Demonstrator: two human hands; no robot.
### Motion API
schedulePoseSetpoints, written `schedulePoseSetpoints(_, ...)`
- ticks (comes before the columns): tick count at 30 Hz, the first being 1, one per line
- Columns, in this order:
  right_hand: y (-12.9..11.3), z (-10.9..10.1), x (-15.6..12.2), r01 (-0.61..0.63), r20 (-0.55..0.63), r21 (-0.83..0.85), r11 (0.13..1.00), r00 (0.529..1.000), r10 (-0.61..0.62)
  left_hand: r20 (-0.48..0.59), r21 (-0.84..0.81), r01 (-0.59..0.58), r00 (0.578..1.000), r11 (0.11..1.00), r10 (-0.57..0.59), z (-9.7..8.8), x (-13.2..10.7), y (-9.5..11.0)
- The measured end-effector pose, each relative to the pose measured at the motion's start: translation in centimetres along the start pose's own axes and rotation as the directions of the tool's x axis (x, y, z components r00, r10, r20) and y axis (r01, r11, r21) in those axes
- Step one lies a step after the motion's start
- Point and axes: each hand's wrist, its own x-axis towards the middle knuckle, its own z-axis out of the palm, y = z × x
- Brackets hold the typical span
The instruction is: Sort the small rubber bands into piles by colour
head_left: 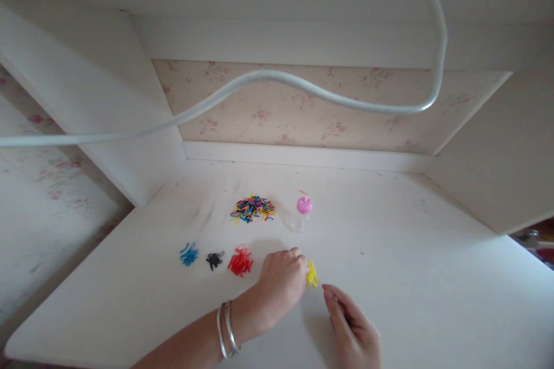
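Observation:
My left hand (283, 282), with two silver bangles (227, 330) on its wrist, is curled closed against the left side of a small pile of yellow rubber bands (311, 274). Its fingertips are hidden, so I cannot see what they hold. Just right of and nearer than that pile, my right hand (352, 328) has thumb and forefinger pinched together; anything between them is too small to make out. Left of my left hand lie a red rubber band pile (240, 260), a black one (214, 260) and a blue one (189, 254).
Farther back is a mixed-colour heap of rubber bands (253, 209). Beside it stands a small clear bottle (298, 223) with a pink round top (304, 204). A white cable (268, 75) crosses the upper view, in front of the white desk's (411, 277) back panel.

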Motion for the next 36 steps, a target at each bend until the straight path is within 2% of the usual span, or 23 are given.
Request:
schedulePoseSetpoints(4,0.2,-0.1,0.0,-0.019,-0.007,-0.01,1.0,1.0,0.019,-0.071,-0.073,0.021,0.997,0.997,-0.027,-1.7,-1.0,-0.9)
schedulePoseSetpoints(7,0.2,-0.1,0.0,-0.01,-0.008,-0.015,1.0,1.0,0.01,-0.189,-0.208,0.06,0.977,0.976,-0.1,-3.3,-2.7,-3.0)
schedulePoseSetpoints(9,0.2,-0.1,0.1,0.007,0.009,-0.026,1.0,1.0,-0.006,-0.26,-0.353,0.092,0.946,0.931,-0.192,-3.7,-4.4,-4.8)
schedulePoseSetpoints(12,0.1,0.2,0.3,0.038,0.043,-0.056,0.998,0.998,-0.036,-0.281,-0.548,0.17,0.885,0.819,-0.371,-2.5,-7.5,-7.3)
schedulePoseSetpoints(16,-0.7,0.9,0.6,0.086,0.101,-0.149,0.985,0.992,-0.072,-0.203,-0.699,0.256,0.825,0.668,-0.528,0.3,-11.6,-9.2)
schedulePoseSetpoints(19,-2.8,1.9,0.8,0.201,0.21,-0.273,0.941,0.967,-0.146,-0.154,-0.776,0.287,0.776,0.561,-0.611,1.7,-13.5,-10.2)
schedulePoseSetpoints(23,-7.3,4.3,1.7,0.387,0.405,-0.406,0.828,0.888,-0.217,-0.076,-0.86,0.292,0.738,0.419,-0.671,2.0,-14.0,-11.1)
schedulePoseSetpoints(25,-9.2,6.1,2.8,0.421,0.442,-0.503,0.755,0.876,-0.194,-0.077,-0.875,0.276,0.732,0.397,-0.677,2.0,-13.9,-11.3)
schedulePoseSetpoints(27,-10.5,8.2,4.2,0.43,0.467,-0.646,0.63,0.876,-0.118,-0.096,-0.875,0.254,0.742,0.412,-0.663,2.0,-14.0,-11.3)
schedulePoseSetpoints(28,-10.8,9.2,5.0,0.425,0.462,-0.674,0.604,0.881,-0.105,-0.107,-0.873,0.242,0.753,0.424,-0.65,2.0,-14.1,-11.3)
schedulePoseSetpoints(32,-10.7,12.5,7.7,0.398,0.433,-0.75,0.528,0.899,-0.062,-0.127,-0.864,0.212,0.785,0.457,-0.606,2.0,-14.5,-11.2)
schedulePoseSetpoints(36,-10.1,14.1,9.1,0.391,0.416,-0.79,0.472,0.908,-0.057,-0.117,-0.865,0.216,0.791,0.453,-0.601,1.9,-14.5,-11.2)
